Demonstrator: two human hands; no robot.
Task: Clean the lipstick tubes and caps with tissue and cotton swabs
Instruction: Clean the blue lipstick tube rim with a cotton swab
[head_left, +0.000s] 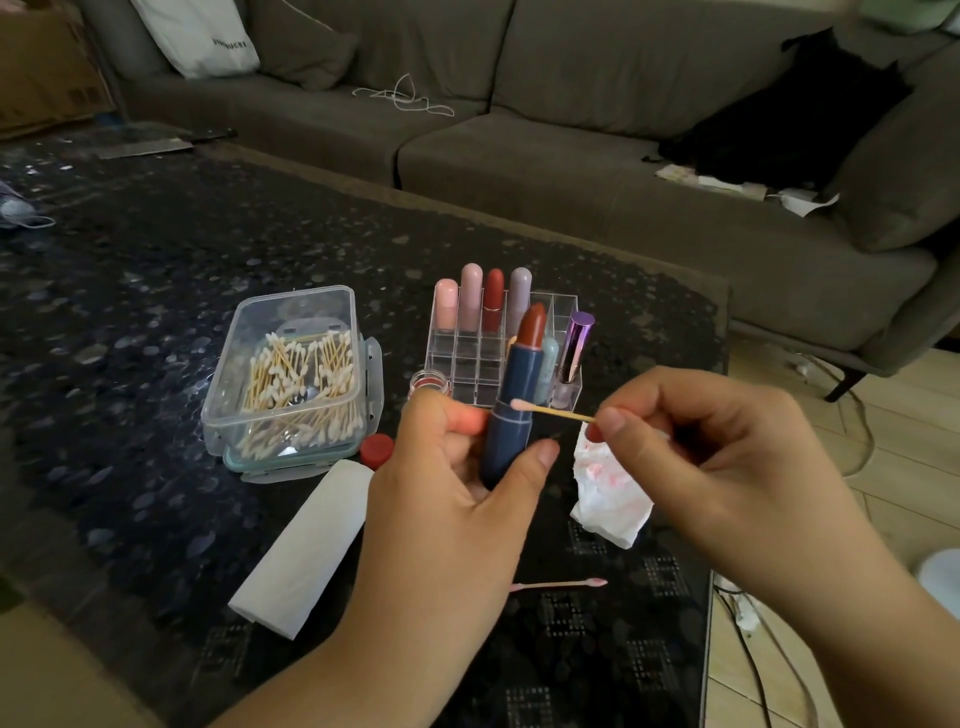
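**Swab meets blue tube, mid-clean**

Both forearms fill the bottom of the head view, and up front the left hand (457, 467) is wrapped round a dark blue lipstick tube (511, 421), thumb across the front, fingertips showing on the far side. It stands nearly upright, cap off, reddish-brown bullet (534, 325) fully exposed above the fist.

Over to the right hand (691, 441): thumb and forefinger pinch the stick end of a cotton swab (553, 410), whose pinkish tip touches the tube's collar. Tucked under those same fingers hangs a stained tissue (610, 488), smeared pink.

Handling call: the tube looks light, rigid and smooth, so likely slippery. Grip low on the barrel, as now, well clear of the soft bullet, which would dent or smear at a touch. That swab stick looks thin and should flex under pressure, so light strokes are the safe bet.

Beyond the left hand sit a clear tub of swabs (291, 364), a tissue roll (306, 545) and a red cap (376, 451); behind the tube, an acrylic organiser (467, 358) holding more lipsticks. A used swab (558, 584) lies near the wrists.
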